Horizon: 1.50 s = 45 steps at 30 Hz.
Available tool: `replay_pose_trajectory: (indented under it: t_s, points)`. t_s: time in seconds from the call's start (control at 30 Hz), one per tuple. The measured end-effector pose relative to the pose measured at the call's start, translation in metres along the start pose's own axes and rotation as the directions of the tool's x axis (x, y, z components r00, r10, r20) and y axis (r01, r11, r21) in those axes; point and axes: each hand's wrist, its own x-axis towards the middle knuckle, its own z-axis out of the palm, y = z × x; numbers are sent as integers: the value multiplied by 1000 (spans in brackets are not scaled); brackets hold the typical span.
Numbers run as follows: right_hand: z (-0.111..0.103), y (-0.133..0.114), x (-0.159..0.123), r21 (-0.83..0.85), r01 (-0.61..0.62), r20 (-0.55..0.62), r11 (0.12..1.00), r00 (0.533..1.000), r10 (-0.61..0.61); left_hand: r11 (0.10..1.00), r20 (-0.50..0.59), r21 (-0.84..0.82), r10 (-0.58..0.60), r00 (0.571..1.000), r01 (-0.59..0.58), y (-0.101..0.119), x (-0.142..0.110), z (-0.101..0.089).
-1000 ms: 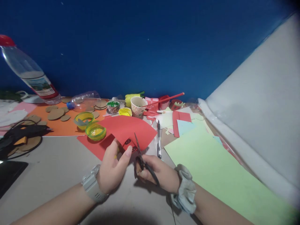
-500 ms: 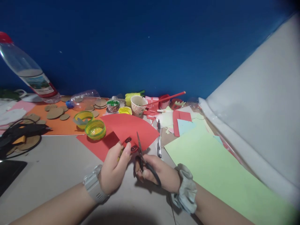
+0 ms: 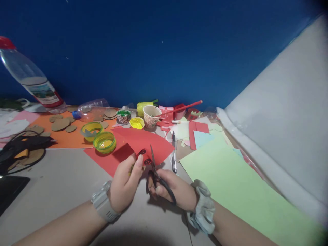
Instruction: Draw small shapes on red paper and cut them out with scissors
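My left hand [image 3: 126, 182], with a grey watch at the wrist, pinches a sheet of red paper [image 3: 151, 143] by its near corner. Black shapes are drawn on the paper just beyond my thumb. In my right hand [image 3: 174, 189] are black-handled scissors [image 3: 155, 167], their blades pointing away from me and lying against the paper beside the drawn shapes. How far the blades are apart is hard to tell. Beneath the held sheet, another piece of red paper [image 3: 99, 160] lies on the table [image 3: 77, 191].
A pen [image 3: 174, 153] and green paper [image 3: 230, 171] lie to the right. Two green-yellow rings [image 3: 104, 143] stand left of the red sheet. Behind are a paper cup [image 3: 151, 118] with a red stick [image 3: 184, 108], cardboard discs [image 3: 60, 124] and a tall bottle [image 3: 38, 80].
The red paper has turned and tilted in my left hand, its right tip shifting slightly right. My left thumb has drawn in from spread to a pinch. The scissors have barely moved.
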Motion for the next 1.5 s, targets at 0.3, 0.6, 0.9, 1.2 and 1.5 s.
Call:
replay_pose_trajectory:
  t_s: [0.3,0.6,0.9,1.2,1.5]
  points:
    - [0,-2,1,-44,6,-19,999,1000,-7,1000,40,-7,-17,999,17,-3,1,0]
    - [3,4,0,61,-22,-46,998,999,24,999,18,4,-33,999,33,-6,1,-1]
    - [4,6,0,92,-8,-73,996,997,15,1000,13,6,-1,1000,1,-4,1,0]
    - [5,7,0,161,-25,-83,987,996,38,1000,7,-2,21,1000,-21,-2,2,0]
    - [6,6,1,165,-46,-108,985,992,64,999,-29,-4,47,998,-48,-2,1,0]
